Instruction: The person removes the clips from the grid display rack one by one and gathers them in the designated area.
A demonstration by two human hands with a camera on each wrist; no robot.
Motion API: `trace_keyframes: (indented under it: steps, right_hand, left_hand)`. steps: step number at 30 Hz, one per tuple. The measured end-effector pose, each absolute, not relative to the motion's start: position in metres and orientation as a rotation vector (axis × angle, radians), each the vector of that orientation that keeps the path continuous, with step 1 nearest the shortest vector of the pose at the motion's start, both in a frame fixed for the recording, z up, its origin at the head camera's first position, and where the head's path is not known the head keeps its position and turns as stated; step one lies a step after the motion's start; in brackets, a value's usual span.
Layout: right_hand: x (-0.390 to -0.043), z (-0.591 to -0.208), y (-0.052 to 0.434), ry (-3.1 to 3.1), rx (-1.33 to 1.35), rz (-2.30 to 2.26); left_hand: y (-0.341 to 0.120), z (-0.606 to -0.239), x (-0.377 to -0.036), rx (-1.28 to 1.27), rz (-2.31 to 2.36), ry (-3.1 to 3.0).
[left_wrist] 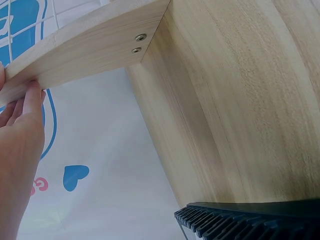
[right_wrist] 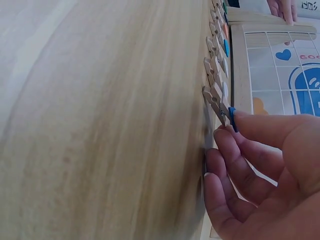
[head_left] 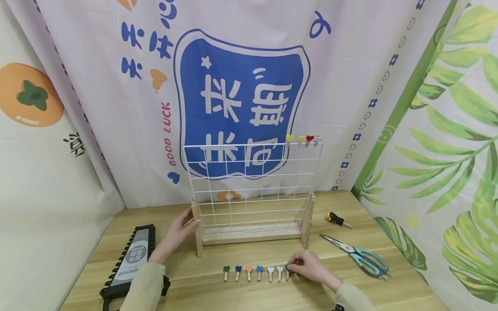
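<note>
A white wire grid stands upright in a wooden stand at the middle of the table. My left hand holds the stand's left post; in the left wrist view its thumb presses that post. In front of the stand lies a row of several small wooden clips with coloured hearts. My right hand pinches the rightmost one, a blue-heart clip, which lies on the table. Several more heart clips sit on the grid's top right edge.
A black zip case lies at the left front of the wooden table. A yellow-handled screwdriver and teal-handled scissors lie to the right of the stand. Printed cloth backdrops hang close behind and at both sides.
</note>
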State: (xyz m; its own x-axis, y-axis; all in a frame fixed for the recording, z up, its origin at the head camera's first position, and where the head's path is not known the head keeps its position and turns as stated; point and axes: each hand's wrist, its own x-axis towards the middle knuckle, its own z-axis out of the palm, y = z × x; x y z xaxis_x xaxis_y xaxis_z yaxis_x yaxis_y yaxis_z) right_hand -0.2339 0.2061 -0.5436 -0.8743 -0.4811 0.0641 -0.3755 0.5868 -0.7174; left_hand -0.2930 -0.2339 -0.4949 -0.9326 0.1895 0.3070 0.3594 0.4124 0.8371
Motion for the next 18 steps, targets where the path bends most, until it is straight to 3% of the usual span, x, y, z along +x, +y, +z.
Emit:
trace_keyframes:
  steps: [18]
  right_hand:
    - [-0.234,-0.5419,0.2049,2.7,-0.703,-1.144]
  left_hand:
    - [-0.2334,-0.4944,-0.2934,-0.475,-1.59,-2.51]
